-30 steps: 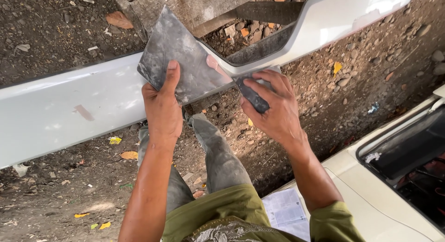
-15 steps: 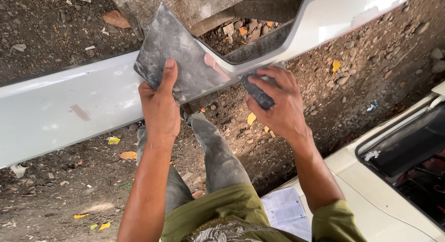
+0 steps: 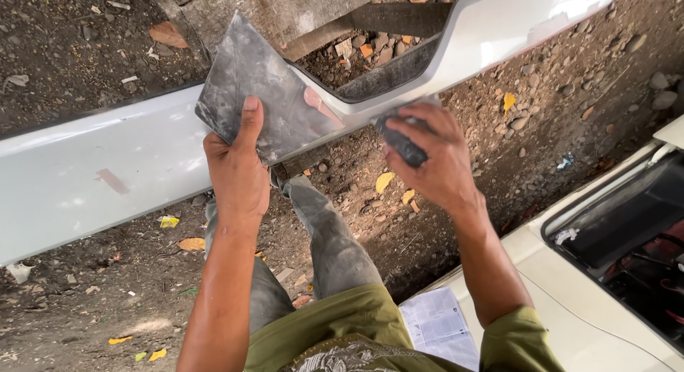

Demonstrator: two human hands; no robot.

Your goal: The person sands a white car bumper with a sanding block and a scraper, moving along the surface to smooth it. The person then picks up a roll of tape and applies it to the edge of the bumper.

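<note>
Grey, scuffed board (image 3: 260, 101) lies flat on one glossy white bumper (image 3: 92, 172), pinned by our left hand (image 3: 239, 176), thumb on top. Our right hand (image 3: 434, 162) closes round one dark block (image 3: 402, 140) at the bumper's edge.

Daylight is soft and mostly shaded, with dappled sun patches on the dirt ground (image 3: 92, 322) at lower left and mild glare on the white bumper panel (image 3: 78, 179), strongest at its upper right end. The picture is sharp across the middle, with no motion blur. The straight panel bows slightly, showing wide-angle distortion toward the edges.
</note>
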